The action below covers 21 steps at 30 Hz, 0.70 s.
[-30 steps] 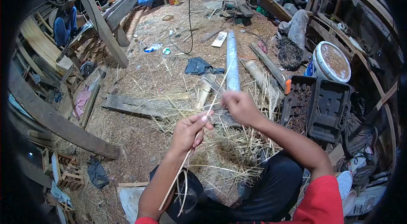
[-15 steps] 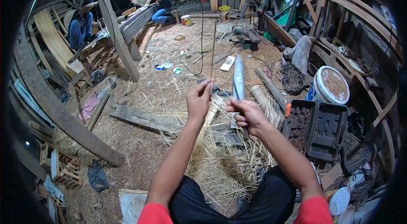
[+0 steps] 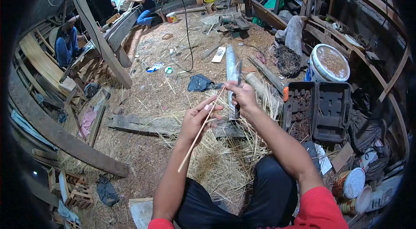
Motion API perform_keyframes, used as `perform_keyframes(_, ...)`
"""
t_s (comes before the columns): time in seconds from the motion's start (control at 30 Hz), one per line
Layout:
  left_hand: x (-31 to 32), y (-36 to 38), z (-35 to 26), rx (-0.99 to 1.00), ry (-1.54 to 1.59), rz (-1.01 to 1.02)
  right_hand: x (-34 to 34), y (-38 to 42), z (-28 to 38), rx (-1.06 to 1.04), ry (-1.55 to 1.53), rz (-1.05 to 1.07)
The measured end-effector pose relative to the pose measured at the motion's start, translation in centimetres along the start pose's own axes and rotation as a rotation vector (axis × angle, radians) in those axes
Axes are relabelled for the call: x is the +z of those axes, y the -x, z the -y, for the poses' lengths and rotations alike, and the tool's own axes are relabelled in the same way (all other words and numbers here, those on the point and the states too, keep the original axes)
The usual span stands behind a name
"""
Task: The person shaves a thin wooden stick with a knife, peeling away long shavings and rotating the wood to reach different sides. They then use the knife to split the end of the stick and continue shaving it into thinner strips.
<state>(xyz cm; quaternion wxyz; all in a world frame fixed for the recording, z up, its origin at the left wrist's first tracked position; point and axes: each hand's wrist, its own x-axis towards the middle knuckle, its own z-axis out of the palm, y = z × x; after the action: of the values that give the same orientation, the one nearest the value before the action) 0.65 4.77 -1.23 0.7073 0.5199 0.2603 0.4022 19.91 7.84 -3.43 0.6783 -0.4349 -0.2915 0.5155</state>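
A thin pale stick, seemingly a bamboo strip, slants from near my left forearm up toward my right hand. My left hand pinches it along its upper part, fingers curled around it. My right hand is closed just beyond, at the stick's far end. A knife rises out of that fist, its blade pointing away from me; the handle is mostly hidden by the fingers. Below both hands lies a heap of straw-like shavings, between my knees.
A weathered plank and a long grey metallic-looking piece lie ahead. On my right are an opened black tool case and a white bucket. A slanting wooden post stands left. Several people sit by a bench at the back left.
The stick has swung from upright to slanting down toward me. My right hand has come up to its far end, and the knife blade now shows above it. The view has shifted right.
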Motion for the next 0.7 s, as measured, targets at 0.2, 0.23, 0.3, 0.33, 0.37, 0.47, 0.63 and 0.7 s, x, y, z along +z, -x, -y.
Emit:
perform_keyframes(0.2,0.8,4.6,-1.6,-0.290,0.228,0.113,-1.6,-2.4,-0.8,-0.209,0.077,-0.033)
perform_keyframes(0.23,1.1,4.9,-1.9,-0.310,0.194,0.019,-2.0,-2.7,-0.8,-0.220,0.146,-0.011)
perform_keyframes(0.3,0.9,4.8,-1.4,-0.288,0.230,-0.039,-1.9,-2.9,-1.0,-0.309,0.255,-0.057)
perform_keyframes(0.33,0.9,4.8,-1.3,-0.279,0.247,-0.064,-1.6,-2.7,-0.9,-0.356,0.308,-0.083)
perform_keyframes(0.37,1.1,4.6,-1.4,-0.264,0.282,-0.080,-1.5,-2.5,-0.9,-0.430,0.442,-0.072)
perform_keyframes(0.47,-0.3,3.9,-1.5,-0.123,0.382,-0.172,-1.0,-0.9,-0.1,-0.536,0.732,-0.047)
perform_keyframes(0.63,-2.9,3.6,-2.1,-0.042,0.616,-0.100,3.3,6.9,2.5,-0.568,0.882,0.341)
perform_keyframes(0.7,-2.0,3.8,-2.6,-0.038,0.593,-0.141,3.4,7.4,1.0,-0.889,0.980,0.538)
